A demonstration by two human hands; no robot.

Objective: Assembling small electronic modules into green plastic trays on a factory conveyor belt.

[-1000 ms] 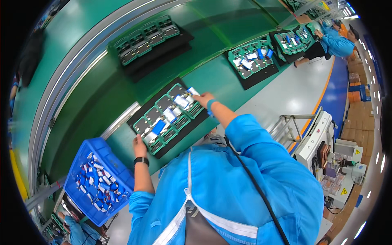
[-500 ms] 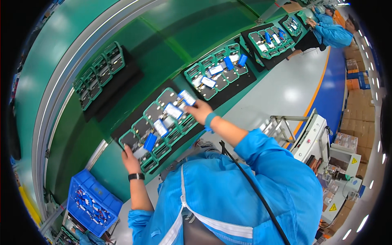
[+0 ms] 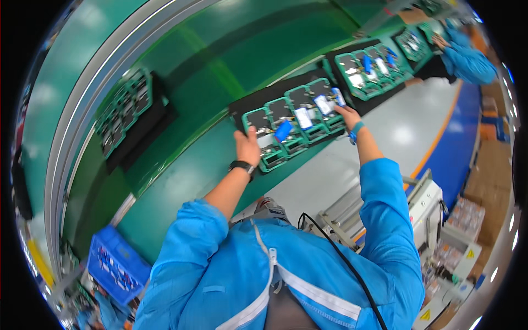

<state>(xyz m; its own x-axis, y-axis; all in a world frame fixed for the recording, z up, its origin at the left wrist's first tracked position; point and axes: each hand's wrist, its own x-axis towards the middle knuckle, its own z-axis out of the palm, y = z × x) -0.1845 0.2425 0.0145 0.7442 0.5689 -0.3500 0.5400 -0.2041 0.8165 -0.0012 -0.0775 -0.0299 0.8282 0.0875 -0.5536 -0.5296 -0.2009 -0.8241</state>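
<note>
A long panel of green frames holds black boards, with wires and several wrapped packs lying across it. One is a blue pack; beside it lie a white-and-blue pack and another white-and-blue pack. My left hand is at the panel's left end, thumb along the edge. Holding its right end, my right hand has its fingertips close to a further blue pack. Both hands' undersides are hidden. Black sheeting shows beneath the panel.
A similar panel lies further right along the green bench, and another at left. A blue bin with small packs stands lower left. A co-worker's sleeve is far right. A machine stands behind my right arm.
Both hands have moved right and away from me with the green-framed panel, to where a similar panel lay. Where that other panel is now, I cannot tell. Green bench top shows at the earlier spot.
</note>
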